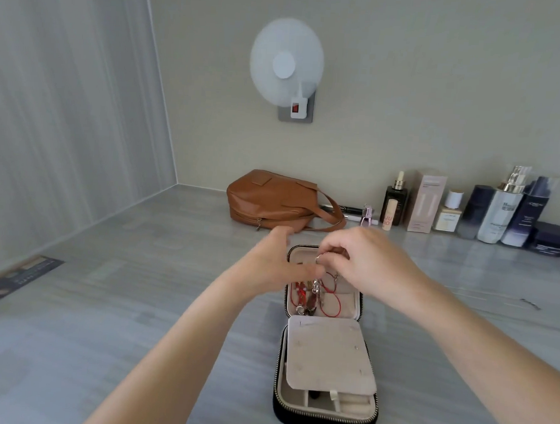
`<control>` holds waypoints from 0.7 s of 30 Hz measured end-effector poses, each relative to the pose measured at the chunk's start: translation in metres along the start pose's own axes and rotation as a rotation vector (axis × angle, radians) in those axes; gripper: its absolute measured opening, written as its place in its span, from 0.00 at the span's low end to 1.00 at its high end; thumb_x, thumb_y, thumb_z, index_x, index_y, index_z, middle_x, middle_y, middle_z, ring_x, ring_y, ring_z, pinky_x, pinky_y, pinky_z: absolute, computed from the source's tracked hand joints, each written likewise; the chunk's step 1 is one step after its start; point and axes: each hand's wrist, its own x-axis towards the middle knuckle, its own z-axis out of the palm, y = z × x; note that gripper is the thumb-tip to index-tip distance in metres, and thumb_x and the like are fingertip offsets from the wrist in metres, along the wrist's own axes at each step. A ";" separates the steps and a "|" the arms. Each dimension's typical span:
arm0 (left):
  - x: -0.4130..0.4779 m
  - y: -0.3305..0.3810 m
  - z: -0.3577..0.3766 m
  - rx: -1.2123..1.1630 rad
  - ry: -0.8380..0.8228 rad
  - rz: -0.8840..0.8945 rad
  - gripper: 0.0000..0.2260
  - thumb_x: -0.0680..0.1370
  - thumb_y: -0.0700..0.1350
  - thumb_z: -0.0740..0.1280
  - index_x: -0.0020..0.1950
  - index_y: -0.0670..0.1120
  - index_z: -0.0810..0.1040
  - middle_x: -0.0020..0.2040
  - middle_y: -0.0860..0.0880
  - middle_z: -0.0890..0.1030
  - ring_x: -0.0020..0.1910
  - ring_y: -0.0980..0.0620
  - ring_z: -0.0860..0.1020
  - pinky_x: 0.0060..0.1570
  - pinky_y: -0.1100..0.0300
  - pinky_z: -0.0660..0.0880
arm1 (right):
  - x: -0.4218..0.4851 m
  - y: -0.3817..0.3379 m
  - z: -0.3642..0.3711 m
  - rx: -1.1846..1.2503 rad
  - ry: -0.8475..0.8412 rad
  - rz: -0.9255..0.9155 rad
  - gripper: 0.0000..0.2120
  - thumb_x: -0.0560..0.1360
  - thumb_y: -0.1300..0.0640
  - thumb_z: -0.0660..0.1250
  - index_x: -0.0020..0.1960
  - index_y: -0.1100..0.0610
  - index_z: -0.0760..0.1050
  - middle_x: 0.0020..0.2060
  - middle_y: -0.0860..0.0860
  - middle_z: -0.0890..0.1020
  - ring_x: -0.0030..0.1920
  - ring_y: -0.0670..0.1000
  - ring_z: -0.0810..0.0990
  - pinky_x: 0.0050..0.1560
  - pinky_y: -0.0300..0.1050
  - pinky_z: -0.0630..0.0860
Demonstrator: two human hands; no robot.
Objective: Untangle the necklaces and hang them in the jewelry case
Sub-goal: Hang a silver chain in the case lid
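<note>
Case (324,415) lies open on the table (137,301), its near half covered by a beige flap (329,354), with small compartments showing under the flap's near edge. In the far half the necklaces (316,294) lie bunched, red cords and silver chains crossing one another, so the untangling looks barely begun and nothing seems hung cleanly. Above them the right hand (373,265) pinches a silver loop with curled fingers. The left hand (276,260) reaches in from the left, fingers stretched toward the same loop; blur hides whether they grip it. The next move likely calls for lifting one strand free of the bunch with small, slow pulls, since the cords may snag on each other or on the zip rim. Bare table lies left and right of the case for laying a strand out. Farther off, a brown bag (269,198) sits just beyond the hands, and bottles (499,210) line the wall at far right.
</note>
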 end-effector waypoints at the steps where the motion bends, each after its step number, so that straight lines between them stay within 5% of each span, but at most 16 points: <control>1: 0.002 -0.003 0.006 0.000 -0.044 -0.045 0.38 0.68 0.52 0.74 0.72 0.45 0.60 0.66 0.50 0.69 0.65 0.53 0.69 0.57 0.63 0.69 | 0.000 -0.002 0.001 -0.015 0.005 -0.006 0.06 0.74 0.50 0.64 0.44 0.48 0.80 0.27 0.40 0.71 0.39 0.48 0.71 0.38 0.43 0.67; 4: 0.009 -0.011 0.020 -0.008 0.064 0.042 0.22 0.70 0.50 0.73 0.59 0.44 0.72 0.47 0.54 0.76 0.50 0.54 0.74 0.37 0.71 0.68 | 0.001 -0.005 0.007 -0.118 0.033 -0.048 0.09 0.76 0.50 0.60 0.48 0.47 0.79 0.41 0.46 0.80 0.49 0.53 0.76 0.41 0.44 0.70; 7: 0.011 -0.016 0.027 -0.046 0.160 0.120 0.11 0.72 0.46 0.71 0.51 0.43 0.75 0.38 0.56 0.74 0.42 0.55 0.74 0.34 0.71 0.67 | -0.001 -0.002 0.016 -0.286 0.071 -0.081 0.12 0.78 0.51 0.56 0.52 0.49 0.77 0.47 0.47 0.80 0.51 0.54 0.77 0.38 0.43 0.67; 13: 0.011 -0.020 0.032 -0.072 0.212 0.142 0.10 0.72 0.47 0.70 0.49 0.46 0.73 0.38 0.57 0.74 0.40 0.56 0.74 0.34 0.69 0.68 | -0.003 -0.001 0.022 -0.320 0.123 0.040 0.13 0.77 0.47 0.58 0.51 0.53 0.77 0.48 0.51 0.81 0.50 0.57 0.79 0.42 0.46 0.72; 21: 0.006 -0.021 0.039 -0.151 0.289 0.179 0.09 0.74 0.48 0.69 0.50 0.46 0.72 0.40 0.56 0.77 0.41 0.58 0.76 0.38 0.67 0.71 | 0.001 0.002 0.012 -0.137 0.150 0.222 0.16 0.72 0.44 0.66 0.35 0.56 0.79 0.31 0.53 0.80 0.38 0.56 0.78 0.34 0.44 0.71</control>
